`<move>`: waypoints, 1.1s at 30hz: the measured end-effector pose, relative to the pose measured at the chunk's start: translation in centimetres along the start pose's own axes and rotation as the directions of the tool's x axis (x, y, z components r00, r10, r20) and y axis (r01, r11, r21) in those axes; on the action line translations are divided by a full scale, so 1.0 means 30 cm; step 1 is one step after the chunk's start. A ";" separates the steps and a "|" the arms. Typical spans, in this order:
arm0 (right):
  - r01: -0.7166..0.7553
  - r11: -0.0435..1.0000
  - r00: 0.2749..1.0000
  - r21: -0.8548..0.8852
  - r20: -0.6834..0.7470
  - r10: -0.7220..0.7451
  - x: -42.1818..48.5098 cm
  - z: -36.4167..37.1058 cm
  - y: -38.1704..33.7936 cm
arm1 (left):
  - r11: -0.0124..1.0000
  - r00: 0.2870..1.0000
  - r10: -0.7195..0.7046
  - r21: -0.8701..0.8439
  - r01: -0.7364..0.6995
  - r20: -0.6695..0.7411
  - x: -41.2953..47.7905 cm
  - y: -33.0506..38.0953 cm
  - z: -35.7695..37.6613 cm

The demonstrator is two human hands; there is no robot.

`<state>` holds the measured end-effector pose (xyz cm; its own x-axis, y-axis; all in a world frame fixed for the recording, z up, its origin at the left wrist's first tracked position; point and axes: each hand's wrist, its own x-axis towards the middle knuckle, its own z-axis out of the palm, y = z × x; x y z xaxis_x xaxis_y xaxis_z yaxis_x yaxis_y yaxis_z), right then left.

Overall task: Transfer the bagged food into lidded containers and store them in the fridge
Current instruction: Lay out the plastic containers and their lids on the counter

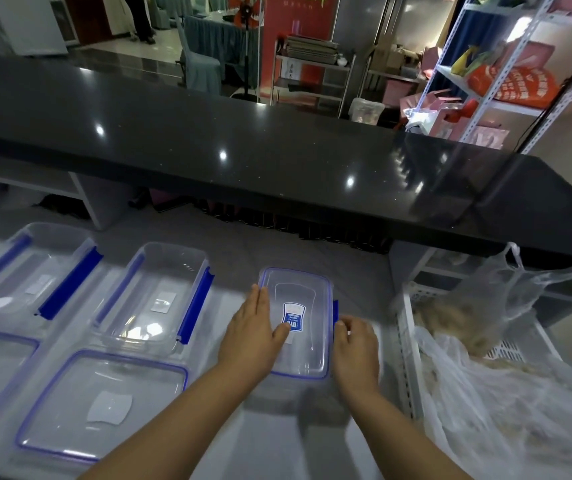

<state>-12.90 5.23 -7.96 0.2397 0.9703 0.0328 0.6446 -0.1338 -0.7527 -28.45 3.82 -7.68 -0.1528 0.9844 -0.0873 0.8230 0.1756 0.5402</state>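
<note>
A clear plastic box with a blue-edged lid [308, 292] sits on the white table [277, 441], right in front of the person. The lid is on it and has a small blue and white sticker [293, 317] on top. The left hand [255, 329] lies flat on the left side of the lid, with its fingers straight and close together. The right hand [355, 344] is at the right side of the box, and its fingers curl onto the blue clip [335, 311] there. To the left stand two open clear plastic boxes [159, 296], each with blue clips hanging down at the sides. A loose clear lid with a blue edge [104, 403] lies flat on the table near them. To the right is a white plastic basket [406, 327]. In it are thin see-through plastic bags [485, 410] with pale food inside. Behind the table runs a long shiny black counter [208, 150].
</note>
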 end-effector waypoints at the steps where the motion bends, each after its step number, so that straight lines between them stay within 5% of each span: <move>1: 0.024 0.999 0.999 -0.029 0.038 -0.023 -0.007 0.006 -0.003 | 1.000 1.000 -0.009 -0.012 0.009 0.007 0.001 0.002 0.003; 9: 0.010 1.000 1.000 0.006 0.016 -0.011 -0.041 0.000 -0.045 | 0.981 0.999 0.015 -0.193 -0.024 -0.051 -0.032 0.036 -0.048; 12: -0.007 0.952 1.000 0.306 -0.008 0.010 -0.072 -0.033 -0.102 | 0.950 0.980 0.071 -0.287 -0.124 -0.188 -0.067 0.063 -0.103; 16: -0.149 0.776 0.984 0.613 0.168 0.056 -0.123 -0.119 -0.223 | 0.925 0.922 0.108 -0.302 -0.230 -0.371 -0.127 0.052 -0.178; 22: -0.076 0.906 0.933 0.417 0.349 -0.082 -0.228 -0.205 -0.267 | 0.942 0.916 0.016 -0.300 -0.148 -0.402 -0.241 -0.108 -0.252; 26: 0.189 0.971 0.901 0.149 0.366 -0.232 -0.344 -0.199 -0.223 | 0.919 0.926 0.055 -0.343 -0.193 -0.373 -0.349 -0.189 -0.253; 30: 0.519 0.850 0.827 -0.091 0.305 -0.472 -0.477 -0.149 -0.146 | 0.895 0.965 0.098 -0.402 -0.192 -0.242 -0.441 -0.253 -0.214; 33: 0.577 0.810 0.805 -0.107 0.241 -0.542 -0.554 -0.119 -0.091 | 0.870 0.986 0.092 -0.470 -0.149 -0.142 -0.504 -0.295 -0.170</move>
<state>-16.05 -11.26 -4.09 -0.3310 0.9023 0.2762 0.7381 0.4299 -0.5199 -36.20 -12.68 -6.87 -0.1524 0.9849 0.0825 0.4818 0.0012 0.8763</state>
